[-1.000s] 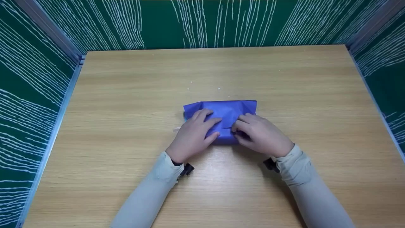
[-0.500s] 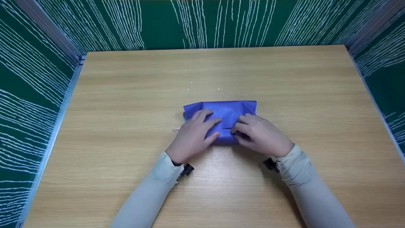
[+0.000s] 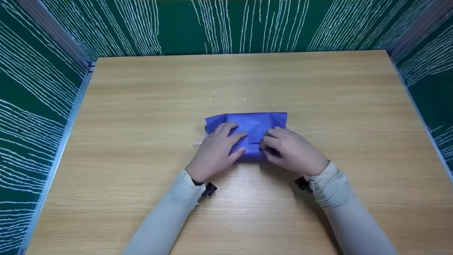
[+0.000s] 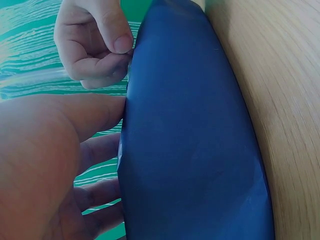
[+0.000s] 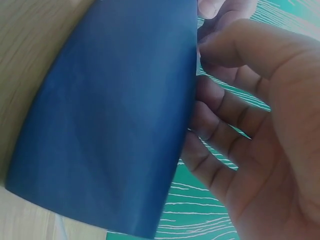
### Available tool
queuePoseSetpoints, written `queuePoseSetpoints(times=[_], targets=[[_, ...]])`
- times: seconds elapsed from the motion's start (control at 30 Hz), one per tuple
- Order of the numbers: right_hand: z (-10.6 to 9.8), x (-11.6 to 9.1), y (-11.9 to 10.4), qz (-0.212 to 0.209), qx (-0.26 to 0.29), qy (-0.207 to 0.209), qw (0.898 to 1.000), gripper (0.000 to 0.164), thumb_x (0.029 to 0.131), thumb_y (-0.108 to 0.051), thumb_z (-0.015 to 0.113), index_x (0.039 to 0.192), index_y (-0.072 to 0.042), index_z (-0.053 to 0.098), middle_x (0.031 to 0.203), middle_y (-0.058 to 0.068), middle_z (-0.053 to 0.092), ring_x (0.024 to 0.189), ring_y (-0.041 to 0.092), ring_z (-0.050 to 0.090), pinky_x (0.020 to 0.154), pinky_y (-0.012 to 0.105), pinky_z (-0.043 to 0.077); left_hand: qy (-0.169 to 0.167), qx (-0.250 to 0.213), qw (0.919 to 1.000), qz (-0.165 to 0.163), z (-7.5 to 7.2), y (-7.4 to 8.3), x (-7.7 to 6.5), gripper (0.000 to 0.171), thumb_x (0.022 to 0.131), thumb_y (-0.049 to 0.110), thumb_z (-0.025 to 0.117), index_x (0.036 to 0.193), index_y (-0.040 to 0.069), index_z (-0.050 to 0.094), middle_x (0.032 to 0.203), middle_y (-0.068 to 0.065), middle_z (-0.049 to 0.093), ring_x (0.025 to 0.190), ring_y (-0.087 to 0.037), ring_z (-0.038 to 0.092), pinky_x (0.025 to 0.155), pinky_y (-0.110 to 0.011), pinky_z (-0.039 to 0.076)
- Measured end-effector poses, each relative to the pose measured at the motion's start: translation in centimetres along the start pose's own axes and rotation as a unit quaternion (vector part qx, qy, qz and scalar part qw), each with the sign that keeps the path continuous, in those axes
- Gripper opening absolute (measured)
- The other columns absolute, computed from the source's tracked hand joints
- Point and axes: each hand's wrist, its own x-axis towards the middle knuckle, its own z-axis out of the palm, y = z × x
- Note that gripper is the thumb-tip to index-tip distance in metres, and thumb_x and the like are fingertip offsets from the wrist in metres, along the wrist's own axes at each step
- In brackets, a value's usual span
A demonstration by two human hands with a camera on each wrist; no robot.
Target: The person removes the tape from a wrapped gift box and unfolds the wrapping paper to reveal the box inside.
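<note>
A package in blue-purple wrapping paper (image 3: pixel 256 124) lies on the wooden table (image 3: pixel 141 106), a crosswise fold showing on its upper face. From the left, my left hand (image 3: pixel 216 152) rests on it with spread fingers. At the fold, my right hand (image 3: pixel 295 150) has curled fingers, and its thumb and forefinger pinch at the paper. The left wrist view shows that thumb (image 4: pixel 121 44) meeting the forefinger at the package's upper edge. Whatever small bit lies between these fingertips is mostly hidden. Smooth paper fills the middle of the right wrist view (image 5: pixel 110 115).
A pale translucent strip (image 3: pixel 197 145) sticks out at the package's left side. Several tiny white specks (image 3: pixel 244 99) lie on the table beyond it. Green walls with white lines (image 3: pixel 247 26) enclose the far side and both flanks. Each wrist carries a black mount (image 3: pixel 303 184).
The right hand's fingertips have shifted very slightly at the fold. My left hand and the package stay in place.
</note>
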Motion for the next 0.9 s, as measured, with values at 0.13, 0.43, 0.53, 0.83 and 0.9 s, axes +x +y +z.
queuePoseSetpoints(times=[0.13,0.43,0.53,0.83,0.9], targets=[[0.08,-0.09,0.04,-0.002,-0.003,0.0,1.0,0.016,0.089,-0.008,0.076,0.105,-0.009,0.073,0.095,0.001,0.062,0.083,0.019,0.057,0.075,0.035,0.053,-0.003,0.0,1.0,-0.002,0.09,-0.03,-0.01,0.049,0.106,0.044,0.056,0.147,0.018,0.059,0.155,-0.012,0.048,0.146,-0.029,0.041,0.118,-0.046,0.039],[0.16,-0.15,0.05,-0.001,0.001,0.0,1.0,0.011,0.09,-0.01,0.077,0.1,-0.009,0.073,0.094,0.0,0.061,0.084,0.018,0.056,0.075,0.033,0.053,-0.004,0.0,1.0,-0.004,0.12,0.08,-0.01,0.049,0.106,0.044,0.055,0.147,0.019,0.059,0.155,-0.012,0.048,0.146,-0.03,0.041,0.118,-0.046,0.039],[0.15,-0.16,0.01,0.004,0.005,0.0,1.0,0.009,0.09,-0.01,0.076,0.099,-0.01,0.073,0.093,0.0,0.06,0.083,0.017,0.055,0.074,0.032,0.052,-0.008,-0.002,0.9999,-0.007,0.11,0.08,-0.02,0.049,0.106,0.045,0.054,0.148,0.019,0.059,0.155,-0.012,0.047,0.147,-0.03,0.04,0.118,-0.047,0.038],[0.11,-0.15,-0.09,0.01,0.012,0.005,1.0,0.006,0.091,-0.008,0.073,0.097,-0.01,0.072,0.091,0.0,0.057,0.08,0.016,0.052,0.069,0.029,0.051,0.007,0.005,0.9999,0.006,0.23,-0.06,-0.03,0.048,0.106,0.044,0.056,0.146,0.018,0.06,0.152,-0.012,0.049,0.143,-0.029,0.043,0.117,-0.044,0.04],[0.05,-0.1,-0.11,0.01,0.012,0.005,1.0,0.006,0.091,-0.008,0.074,0.097,-0.01,0.072,0.091,0.0,0.057,0.081,0.016,0.053,0.069,0.029,0.051,0.007,0.004,0.9999,0.006,0.17,-0.07,-0.02,0.048,0.106,0.044,0.056,0.146,0.018,0.06,0.152,-0.012,0.049,0.143,-0.029,0.043,0.117,-0.044,0.04]])
